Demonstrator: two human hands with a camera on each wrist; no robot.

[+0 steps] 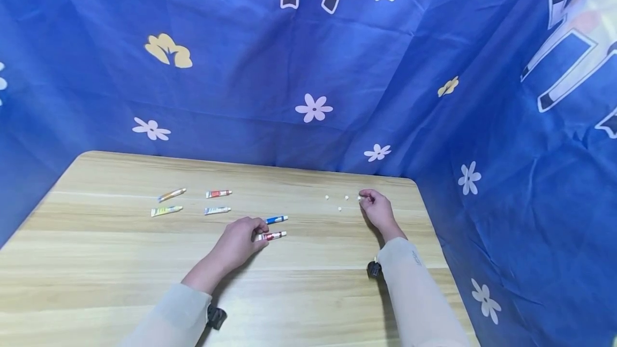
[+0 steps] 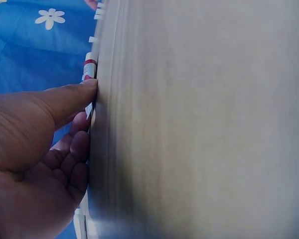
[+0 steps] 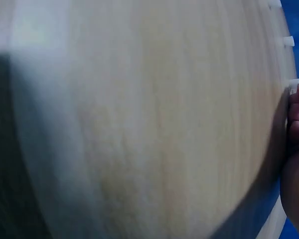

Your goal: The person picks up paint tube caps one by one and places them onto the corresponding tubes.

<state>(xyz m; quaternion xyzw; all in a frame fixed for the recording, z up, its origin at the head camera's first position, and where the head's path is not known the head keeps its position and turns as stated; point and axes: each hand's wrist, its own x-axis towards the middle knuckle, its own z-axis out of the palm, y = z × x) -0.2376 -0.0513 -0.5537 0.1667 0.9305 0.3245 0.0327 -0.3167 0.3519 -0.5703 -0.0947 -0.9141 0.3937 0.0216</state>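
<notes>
Near the middle of the surface (image 1: pixel 308 293), the red-labelled tube (image 1: pixel 276 235) lies with its white end pointing right. Left hand (image 1: pixel 238 241) has it pinched between thumb and index; the grip sits back from the white end, so that end stays exposed. Probably held low because the tube is slim and lies flat.

Blue tube (image 1: pixel 277 219) is just beyond, next to the fingers, roughly parallel.

Right hand (image 1: pixel 378 213): grip closed at the fingertips on a small white piece (image 1: pixel 359 197), likely a tip pinch because there's little to hold. Can't tell if it's lifted. Three matching white pieces (image 1: pixel 346 197) are spaced apart to its left, which keeps each easy to pick out.

Further left, well apart from both hands: orange tube, yellow tube (image 1: pixel 166 211), orange-red tube (image 1: pixel 219 194), pale blue tube (image 1: pixel 217 210), in two pairs. Flat-lying, so unlikely to roll.

Behind: blue patterned cloth (image 1: pixel 250 84).
</notes>
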